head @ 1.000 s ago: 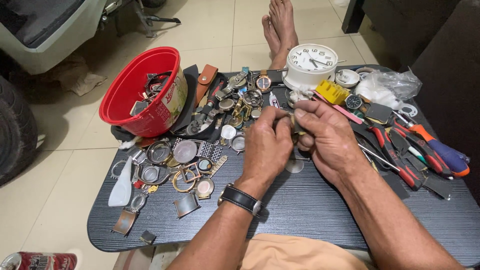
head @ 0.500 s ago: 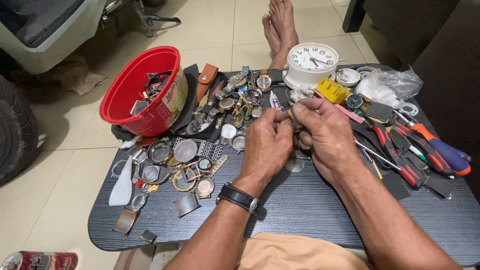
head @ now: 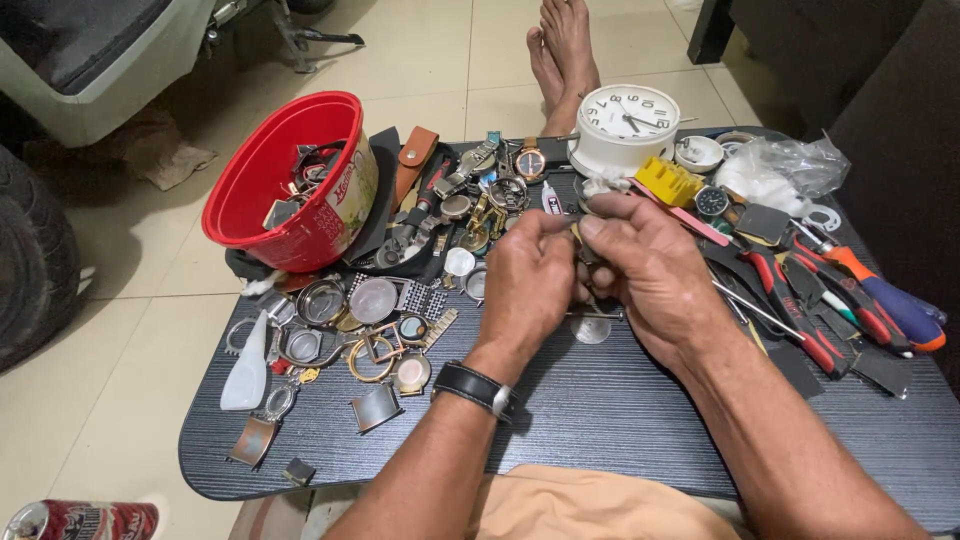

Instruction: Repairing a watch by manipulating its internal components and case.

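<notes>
My left hand (head: 528, 285) and my right hand (head: 650, 270) meet over the middle of a dark low table (head: 600, 420). Their fingertips pinch a small metal watch part (head: 578, 238) between them; most of it is hidden by my fingers. A black wristwatch (head: 478, 388) sits on my left wrist. Just under my hands a thin metal tool (head: 595, 315) and a small round metal piece (head: 590, 330) lie on the table. A heap of watches and straps (head: 470, 200) lies right behind my hands.
A red bucket (head: 290, 185) with watch parts tilts at the back left. Loose watch cases and bezels (head: 360, 320) cover the left. A white alarm clock (head: 625, 125) stands behind, pliers and screwdrivers (head: 840, 300) to the right. Someone's bare feet (head: 562, 45) rest beyond the table.
Both hands stay together over the same spot; the fingers have shifted slightly around the small part. Nothing else has moved.
</notes>
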